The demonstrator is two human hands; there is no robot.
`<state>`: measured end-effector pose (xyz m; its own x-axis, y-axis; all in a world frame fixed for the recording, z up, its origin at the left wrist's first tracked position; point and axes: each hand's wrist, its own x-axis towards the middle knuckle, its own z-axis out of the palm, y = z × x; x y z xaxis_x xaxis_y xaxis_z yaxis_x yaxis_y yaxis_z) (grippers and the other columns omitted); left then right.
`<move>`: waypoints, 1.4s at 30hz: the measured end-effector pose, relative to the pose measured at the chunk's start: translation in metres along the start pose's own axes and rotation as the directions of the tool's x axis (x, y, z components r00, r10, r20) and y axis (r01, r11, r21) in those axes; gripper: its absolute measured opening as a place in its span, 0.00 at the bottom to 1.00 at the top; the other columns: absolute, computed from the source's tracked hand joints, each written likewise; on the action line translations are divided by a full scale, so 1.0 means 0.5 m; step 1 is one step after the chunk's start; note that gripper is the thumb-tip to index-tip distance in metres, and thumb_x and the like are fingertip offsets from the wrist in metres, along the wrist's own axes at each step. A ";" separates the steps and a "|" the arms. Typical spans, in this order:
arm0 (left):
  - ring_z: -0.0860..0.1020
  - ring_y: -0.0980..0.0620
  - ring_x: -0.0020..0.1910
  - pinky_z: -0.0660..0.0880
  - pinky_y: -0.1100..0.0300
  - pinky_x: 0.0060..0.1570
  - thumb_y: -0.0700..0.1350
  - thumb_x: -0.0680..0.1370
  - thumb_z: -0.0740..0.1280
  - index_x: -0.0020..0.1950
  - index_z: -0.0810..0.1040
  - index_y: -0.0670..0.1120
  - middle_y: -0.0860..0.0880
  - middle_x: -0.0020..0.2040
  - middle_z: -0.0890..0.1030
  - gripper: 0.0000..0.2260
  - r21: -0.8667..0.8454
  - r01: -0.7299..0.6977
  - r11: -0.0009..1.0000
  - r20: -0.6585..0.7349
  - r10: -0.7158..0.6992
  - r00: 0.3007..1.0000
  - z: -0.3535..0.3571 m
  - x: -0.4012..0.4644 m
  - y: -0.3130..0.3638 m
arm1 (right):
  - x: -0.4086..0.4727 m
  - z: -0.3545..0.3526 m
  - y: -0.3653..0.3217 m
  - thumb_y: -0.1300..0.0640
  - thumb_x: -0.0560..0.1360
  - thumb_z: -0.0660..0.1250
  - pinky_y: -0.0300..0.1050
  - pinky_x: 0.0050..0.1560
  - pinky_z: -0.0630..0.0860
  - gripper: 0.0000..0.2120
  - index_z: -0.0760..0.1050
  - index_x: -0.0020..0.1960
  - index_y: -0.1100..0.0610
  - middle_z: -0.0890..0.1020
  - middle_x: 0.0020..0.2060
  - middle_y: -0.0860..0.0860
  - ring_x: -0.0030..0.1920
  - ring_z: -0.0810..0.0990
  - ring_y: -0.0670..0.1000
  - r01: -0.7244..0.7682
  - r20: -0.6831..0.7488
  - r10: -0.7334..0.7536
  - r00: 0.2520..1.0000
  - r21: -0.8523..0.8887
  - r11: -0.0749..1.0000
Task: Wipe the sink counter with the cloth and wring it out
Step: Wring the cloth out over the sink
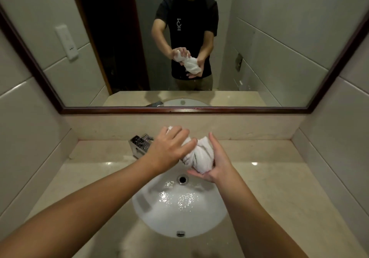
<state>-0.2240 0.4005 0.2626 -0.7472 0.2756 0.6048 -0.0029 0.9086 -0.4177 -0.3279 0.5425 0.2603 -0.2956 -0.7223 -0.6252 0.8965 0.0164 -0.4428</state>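
Note:
A white cloth [199,156], twisted into a thick roll, hangs over the back of the white sink basin [159,214]. My left hand [165,152] holds the roll's upper left end, fingers laid over the top of it. My right hand [217,164] cups the lower right end from the side and below, fingers curled under it. Water glistens in the basin around the drain [182,179]. The beige stone counter [279,178] surrounds the basin.
A chrome faucet [139,144] stands at the back left of the basin, just left of my left hand. A framed mirror [259,38] above the backsplash reflects me holding the cloth. Tiled walls close in on both sides of the counter.

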 end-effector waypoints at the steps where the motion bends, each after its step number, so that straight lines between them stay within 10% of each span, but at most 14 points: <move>1: 0.78 0.42 0.47 0.71 0.52 0.38 0.40 0.81 0.55 0.54 0.80 0.44 0.40 0.49 0.80 0.13 0.000 -0.005 1.000 0.003 0.005 1.000 -0.004 0.003 0.000 | 0.005 0.001 0.003 0.34 0.74 0.65 0.55 0.58 0.75 0.27 0.80 0.55 0.58 0.86 0.45 0.59 0.46 0.84 0.60 0.027 -0.017 -0.026 1.000 0.017 0.999; 5: 0.79 0.41 0.49 0.72 0.51 0.40 0.39 0.80 0.59 0.54 0.81 0.44 0.39 0.53 0.81 0.11 -0.006 -0.016 1.000 0.002 0.016 1.000 -0.016 0.017 0.001 | 0.033 -0.004 0.012 0.52 0.74 0.65 0.49 0.47 0.79 0.15 0.76 0.56 0.60 0.82 0.44 0.59 0.44 0.82 0.59 0.162 0.067 -0.169 0.983 0.103 0.981; 15: 0.79 0.42 0.43 0.69 0.52 0.37 0.37 0.79 0.59 0.53 0.79 0.45 0.41 0.47 0.81 0.10 0.015 -0.066 0.998 -0.030 0.067 0.997 -0.022 0.023 0.017 | 0.049 -0.051 0.025 0.62 0.72 0.66 0.56 0.49 0.79 0.17 0.76 0.60 0.54 0.81 0.52 0.62 0.47 0.82 0.61 0.261 0.096 -0.281 0.955 0.179 0.949; 19: 0.77 0.42 0.42 0.68 0.53 0.36 0.36 0.76 0.62 0.56 0.79 0.44 0.42 0.46 0.80 0.12 0.021 0.008 1.000 0.024 -0.009 1.000 -0.026 0.027 0.016 | 0.033 -0.041 0.019 0.52 0.72 0.70 0.57 0.56 0.77 0.25 0.74 0.64 0.66 0.80 0.55 0.63 0.52 0.82 0.62 0.228 0.123 -0.245 0.962 0.139 0.964; 23: 0.76 0.41 0.42 0.72 0.52 0.36 0.36 0.65 0.72 0.67 0.70 0.44 0.41 0.47 0.78 0.30 -0.024 0.087 0.996 0.218 -0.080 0.973 -0.027 0.026 0.008 | 0.021 0.002 0.011 0.46 0.65 0.80 0.65 0.61 0.75 0.38 0.74 0.64 0.69 0.78 0.61 0.67 0.58 0.80 0.67 0.288 -0.051 -0.284 0.958 0.135 0.948; 25: 0.76 0.41 0.42 0.72 0.54 0.32 0.36 0.60 0.75 0.68 0.69 0.45 0.41 0.47 0.78 0.37 -0.031 0.157 0.987 0.310 -0.140 0.940 -0.031 0.026 0.004 | 0.018 0.010 0.005 0.59 0.62 0.79 0.68 0.54 0.77 0.21 0.78 0.51 0.67 0.82 0.49 0.65 0.49 0.83 0.67 0.424 -0.222 -0.403 0.888 0.054 0.904; 27: 0.76 0.42 0.42 0.71 0.55 0.31 0.38 0.61 0.77 0.70 0.68 0.47 0.42 0.48 0.77 0.39 -0.042 0.256 0.966 0.387 -0.220 0.896 -0.041 0.035 0.006 | 0.010 0.017 -0.004 0.66 0.67 0.73 0.59 0.42 0.80 0.06 0.76 0.40 0.64 0.79 0.35 0.61 0.37 0.82 0.61 0.534 -0.300 -0.528 0.794 -0.069 0.842; 32: 0.74 0.43 0.57 0.71 0.53 0.53 0.48 0.73 0.70 0.74 0.64 0.52 0.46 0.58 0.76 0.30 -0.145 0.533 0.834 0.520 -0.394 0.758 -0.049 0.054 0.002 | -0.007 0.051 -0.032 0.67 0.65 0.70 0.45 0.32 0.69 0.12 0.68 0.31 0.58 0.70 0.27 0.54 0.30 0.71 0.51 0.719 -0.215 -0.767 0.604 -0.267 0.641; 42: 0.78 0.47 0.41 0.74 0.58 0.38 0.45 0.64 0.75 0.47 0.71 0.53 0.50 0.41 0.80 0.17 -0.385 0.829 0.404 0.618 -0.554 0.557 -0.035 0.055 -0.010 | -0.037 0.124 -0.072 0.53 0.62 0.69 0.44 0.29 0.65 0.13 0.66 0.28 0.56 0.68 0.23 0.46 0.27 0.66 0.48 0.596 0.285 -0.926 0.246 -0.798 -0.087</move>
<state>-0.2329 0.4092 0.2931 -0.8257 -0.5439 0.1493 -0.3648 0.7168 0.5942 -0.3343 0.5123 0.3278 -0.8090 -0.3898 0.4399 -0.5180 0.1195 -0.8470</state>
